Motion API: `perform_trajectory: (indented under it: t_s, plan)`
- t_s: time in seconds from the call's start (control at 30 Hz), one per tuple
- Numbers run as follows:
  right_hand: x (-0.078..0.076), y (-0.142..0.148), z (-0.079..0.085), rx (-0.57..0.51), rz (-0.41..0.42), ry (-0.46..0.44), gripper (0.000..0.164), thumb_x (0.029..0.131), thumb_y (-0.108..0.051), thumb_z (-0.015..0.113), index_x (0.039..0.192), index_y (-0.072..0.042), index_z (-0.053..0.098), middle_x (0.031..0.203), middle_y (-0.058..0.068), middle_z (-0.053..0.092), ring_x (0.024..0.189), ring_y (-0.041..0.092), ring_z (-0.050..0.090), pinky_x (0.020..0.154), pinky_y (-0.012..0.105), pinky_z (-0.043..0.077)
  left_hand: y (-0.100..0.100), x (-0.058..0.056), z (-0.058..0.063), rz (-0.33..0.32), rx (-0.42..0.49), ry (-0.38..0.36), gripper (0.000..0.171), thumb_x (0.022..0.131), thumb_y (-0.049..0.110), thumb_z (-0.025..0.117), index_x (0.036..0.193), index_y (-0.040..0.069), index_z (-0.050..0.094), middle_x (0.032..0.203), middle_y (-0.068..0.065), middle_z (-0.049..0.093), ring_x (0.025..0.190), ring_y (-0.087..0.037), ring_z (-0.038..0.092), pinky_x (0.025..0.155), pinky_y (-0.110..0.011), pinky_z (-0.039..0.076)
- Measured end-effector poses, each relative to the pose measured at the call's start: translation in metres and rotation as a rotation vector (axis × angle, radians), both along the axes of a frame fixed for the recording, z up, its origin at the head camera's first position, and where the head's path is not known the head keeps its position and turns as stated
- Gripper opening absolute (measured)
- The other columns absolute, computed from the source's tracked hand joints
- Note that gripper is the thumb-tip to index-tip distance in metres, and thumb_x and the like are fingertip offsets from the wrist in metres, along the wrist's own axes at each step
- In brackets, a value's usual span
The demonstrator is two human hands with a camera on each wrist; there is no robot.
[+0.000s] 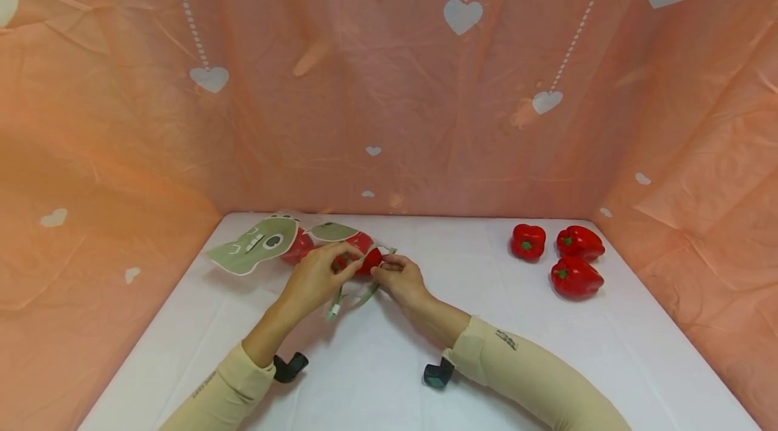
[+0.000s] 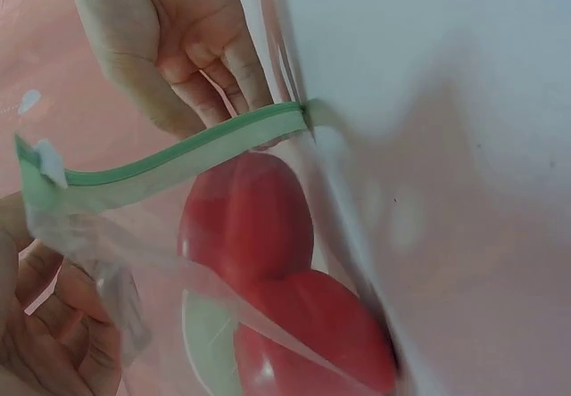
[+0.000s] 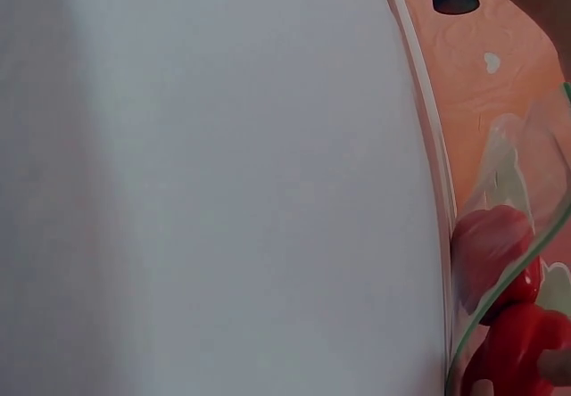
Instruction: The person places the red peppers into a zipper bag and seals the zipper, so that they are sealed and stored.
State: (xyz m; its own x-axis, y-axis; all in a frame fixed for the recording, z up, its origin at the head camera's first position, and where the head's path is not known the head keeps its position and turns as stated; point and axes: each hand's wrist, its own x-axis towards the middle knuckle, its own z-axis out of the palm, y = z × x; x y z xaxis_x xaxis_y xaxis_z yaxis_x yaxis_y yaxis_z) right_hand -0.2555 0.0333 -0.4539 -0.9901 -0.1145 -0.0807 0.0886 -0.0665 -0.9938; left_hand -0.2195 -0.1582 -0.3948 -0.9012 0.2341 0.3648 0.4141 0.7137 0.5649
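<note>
A clear zip bag (image 1: 249, 248) with a green dinosaur print and a green zip strip lies at the left back of the table, its mouth facing right. Two red bell peppers (image 2: 245, 218) show through the plastic, one behind the other, the nearer just inside the strip. At the bag's mouth my left hand (image 1: 319, 275) grips the edge with thumb and fingers. Opposite it, my right hand (image 1: 404, 282) pinches the rim beside the front pepper, fingers bent. The right wrist view catches only fingertips (image 3: 555, 367) against the lower pepper.
Three more red bell peppers with green stems, among them a front one (image 1: 576, 277), sit together at the back right of the white table (image 1: 486, 323). An orange-pink cloth (image 1: 413, 113) with white hearts hangs around the back and sides. Dark wrist devices (image 1: 439, 373) hang below both sleeves.
</note>
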Motion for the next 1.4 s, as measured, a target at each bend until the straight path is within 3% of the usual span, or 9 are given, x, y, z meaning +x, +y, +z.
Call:
perform_trajectory:
  t_s: [0.13, 0.23, 0.47, 0.63, 1.0, 1.4]
  plan:
    - [0.001, 0.001, 0.000, 0.043, 0.013, -0.003, 0.053, 0.094, 0.001, 0.074, 0.141, 0.015, 0.054, 0.126, 0.026, 0.066, 0.107, 0.023, 0.066, 0.088, 0.025, 0.059, -0.001, -0.001, 0.000, 0.002, -0.004, -0.011, 0.017, 0.097, 0.018, 0.082, 0.114, 0.016, 0.079, 0.083, 0.003, 0.067, 0.071, -0.012, 0.058, 0.062, -0.031, 0.049]
    - [0.000, 0.002, -0.002, 0.040, 0.012, -0.010, 0.053, 0.093, 0.003, 0.074, 0.141, 0.016, 0.053, 0.127, 0.029, 0.066, 0.104, 0.022, 0.067, 0.089, 0.026, 0.060, -0.002, -0.001, -0.001, 0.001, -0.003, -0.021, 0.018, 0.097, 0.018, 0.082, 0.115, 0.016, 0.079, 0.080, 0.004, 0.064, 0.068, -0.013, 0.056, 0.060, -0.030, 0.048]
    - [0.002, 0.009, -0.003, -0.017, 0.029, -0.015, 0.050, 0.091, 0.006, 0.072, 0.137, 0.016, 0.054, 0.111, 0.018, 0.065, 0.092, 0.015, 0.065, 0.085, 0.026, 0.060, -0.004, -0.001, -0.002, 0.009, -0.003, -0.029, 0.018, 0.097, 0.019, 0.082, 0.114, 0.016, 0.079, 0.080, 0.005, 0.063, 0.068, -0.014, 0.055, 0.059, -0.031, 0.046]
    - [0.005, 0.021, 0.000, 0.080, 0.068, -0.001, 0.049, 0.092, 0.001, 0.073, 0.137, 0.013, 0.057, 0.112, 0.020, 0.067, 0.093, 0.017, 0.067, 0.086, 0.029, 0.061, -0.004, -0.001, -0.003, 0.011, -0.009, -0.046, 0.019, 0.097, 0.020, 0.082, 0.115, 0.017, 0.079, 0.080, 0.006, 0.064, 0.068, -0.014, 0.055, 0.061, -0.032, 0.048]
    - [0.014, 0.062, 0.017, 0.124, 0.140, 0.025, 0.051, 0.097, 0.003, 0.071, 0.143, 0.015, 0.053, 0.125, 0.026, 0.062, 0.112, 0.038, 0.074, 0.096, 0.043, 0.061, -0.003, -0.002, -0.004, 0.001, -0.012, -0.031, 0.018, 0.096, 0.019, 0.082, 0.114, 0.017, 0.079, 0.087, 0.005, 0.067, 0.071, -0.012, 0.057, 0.062, -0.031, 0.049]
    - [0.019, 0.118, 0.026, 0.295, 0.113, 0.105, 0.050, 0.100, -0.006, 0.074, 0.142, 0.013, 0.055, 0.124, 0.023, 0.068, 0.101, 0.039, 0.077, 0.092, 0.045, 0.062, -0.003, -0.001, -0.003, 0.011, -0.012, -0.044, 0.018, 0.097, 0.020, 0.082, 0.115, 0.018, 0.079, 0.088, 0.006, 0.068, 0.073, -0.012, 0.058, 0.064, -0.032, 0.050]
